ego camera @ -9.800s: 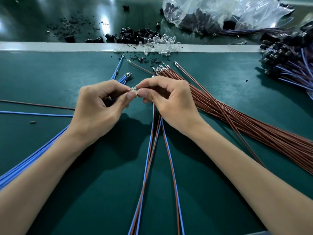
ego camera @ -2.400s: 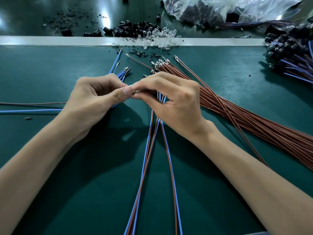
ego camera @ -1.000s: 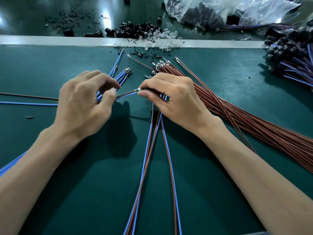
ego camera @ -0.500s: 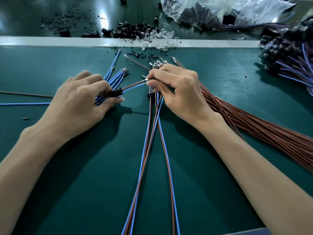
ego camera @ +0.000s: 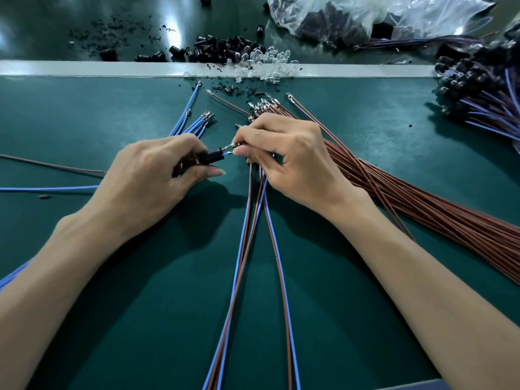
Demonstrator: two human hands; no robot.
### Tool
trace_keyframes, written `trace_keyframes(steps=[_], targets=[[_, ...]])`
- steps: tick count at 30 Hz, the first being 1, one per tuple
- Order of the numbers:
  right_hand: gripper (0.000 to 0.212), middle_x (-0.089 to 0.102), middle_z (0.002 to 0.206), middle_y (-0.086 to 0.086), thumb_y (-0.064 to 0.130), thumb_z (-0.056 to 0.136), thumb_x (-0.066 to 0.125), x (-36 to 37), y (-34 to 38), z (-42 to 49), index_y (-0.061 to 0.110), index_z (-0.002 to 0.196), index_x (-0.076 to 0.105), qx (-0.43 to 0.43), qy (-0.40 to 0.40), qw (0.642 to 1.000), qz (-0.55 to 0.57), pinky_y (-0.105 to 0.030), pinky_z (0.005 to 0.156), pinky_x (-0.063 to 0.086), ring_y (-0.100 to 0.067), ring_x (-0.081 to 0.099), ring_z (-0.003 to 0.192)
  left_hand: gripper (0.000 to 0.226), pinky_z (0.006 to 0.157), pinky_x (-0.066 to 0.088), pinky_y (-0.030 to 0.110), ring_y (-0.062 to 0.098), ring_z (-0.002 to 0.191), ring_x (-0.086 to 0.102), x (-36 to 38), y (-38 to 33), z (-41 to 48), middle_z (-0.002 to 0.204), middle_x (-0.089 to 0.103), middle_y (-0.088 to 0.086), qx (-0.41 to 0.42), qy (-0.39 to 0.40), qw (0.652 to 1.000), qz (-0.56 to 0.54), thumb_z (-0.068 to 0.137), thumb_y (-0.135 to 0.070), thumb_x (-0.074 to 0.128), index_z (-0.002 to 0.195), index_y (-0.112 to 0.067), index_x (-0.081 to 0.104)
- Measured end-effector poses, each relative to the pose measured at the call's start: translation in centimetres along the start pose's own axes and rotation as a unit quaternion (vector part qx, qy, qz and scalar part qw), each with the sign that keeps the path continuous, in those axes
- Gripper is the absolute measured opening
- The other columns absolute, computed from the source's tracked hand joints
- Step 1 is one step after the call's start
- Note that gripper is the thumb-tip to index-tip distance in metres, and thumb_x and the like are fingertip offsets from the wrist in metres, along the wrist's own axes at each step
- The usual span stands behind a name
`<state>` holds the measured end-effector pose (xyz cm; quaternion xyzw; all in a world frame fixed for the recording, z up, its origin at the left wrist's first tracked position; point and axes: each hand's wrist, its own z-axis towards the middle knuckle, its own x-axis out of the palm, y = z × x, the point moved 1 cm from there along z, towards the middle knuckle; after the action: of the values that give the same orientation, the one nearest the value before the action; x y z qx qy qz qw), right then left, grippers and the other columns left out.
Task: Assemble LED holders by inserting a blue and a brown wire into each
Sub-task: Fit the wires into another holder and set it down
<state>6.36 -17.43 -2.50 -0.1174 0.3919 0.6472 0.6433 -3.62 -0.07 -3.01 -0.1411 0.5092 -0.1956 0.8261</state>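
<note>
Your left hand (ego camera: 146,178) curls its fingers round a holder (ego camera: 210,159) above the bench (ego camera: 351,319). Your right hand (ego camera: 289,159) pinches a blue wire (ego camera: 225,155) and a brown wire (ego camera: 226,148) at its mouth. Finished pile (ego camera: 475,88) far right; many loose wires (ego camera: 422,209) wait.

Single camera here, worn on the person's head, angled forward and down onto the green bench mat (ego camera: 84,122). It's close in: left hand (ego camera: 146,178) and right hand (ego camera: 292,161) sit dead centre, forearms (ego camera: 56,277) entering from the bottom corners. The wide lens reaches the white strip (ego camera: 84,69) across the far side.
</note>
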Motion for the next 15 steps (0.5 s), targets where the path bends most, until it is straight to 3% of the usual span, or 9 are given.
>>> trace_keyframes(steps=[4, 8, 12, 15], targets=[[0.011, 0.065, 0.076, -0.012, 0.006, 0.086, 0.067, -0.16, -0.11, 0.04, -0.004, 0.087, 0.072, 0.002, -0.006, 1.000, -0.013, -0.030, 0.057, 0.045, -0.023, 0.056, 0.060, 0.044, 0.058, 0.038, 0.028, 0.021, 0.056, 0.046, -0.28, 0.27, 0.06, 0.070, 0.055, -0.006, 0.006, -0.005, 1.000, -0.006, 0.084, -0.052, 0.053, 0.090, -0.010, 0.065], [0.011, 0.065, 0.076, -0.013, 0.005, 0.086, 0.068, -0.07, -0.09, 0.05, -0.004, 0.086, 0.072, 0.003, -0.003, 1.000, -0.016, -0.029, 0.058, 0.044, -0.023, 0.057, 0.060, 0.038, 0.056, 0.033, 0.027, 0.014, 0.056, 0.038, -0.34, 0.54, 0.08, 0.067, 0.051, -0.009, 0.019, -0.004, 1.000, -0.007, 0.088, -0.044, 0.053, 0.086, -0.007, 0.065], [0.010, 0.066, 0.077, -0.014, 0.004, 0.085, 0.068, 0.20, 0.13, 0.01, -0.005, 0.086, 0.071, -0.001, 0.016, 1.000, -0.005, -0.024, 0.060, 0.044, -0.023, 0.058, 0.062, 0.038, 0.057, 0.038, 0.035, 0.024, 0.054, 0.046, 0.23, -0.08, -0.08, 0.066, 0.055, -0.004, 0.033, 0.007, 0.999, -0.015, 0.089, -0.043, 0.050, 0.086, -0.007, 0.063], [0.010, 0.067, 0.078, -0.014, 0.004, 0.084, 0.069, 0.15, 0.14, 0.05, -0.005, 0.086, 0.072, -0.004, 0.017, 1.000, -0.002, -0.026, 0.060, 0.046, -0.023, 0.060, 0.062, 0.034, 0.057, 0.038, 0.033, 0.020, 0.055, 0.045, 0.34, 0.01, -0.05, 0.067, 0.055, -0.003, 0.036, 0.007, 0.999, -0.021, 0.090, -0.039, 0.053, 0.087, -0.006, 0.063]])
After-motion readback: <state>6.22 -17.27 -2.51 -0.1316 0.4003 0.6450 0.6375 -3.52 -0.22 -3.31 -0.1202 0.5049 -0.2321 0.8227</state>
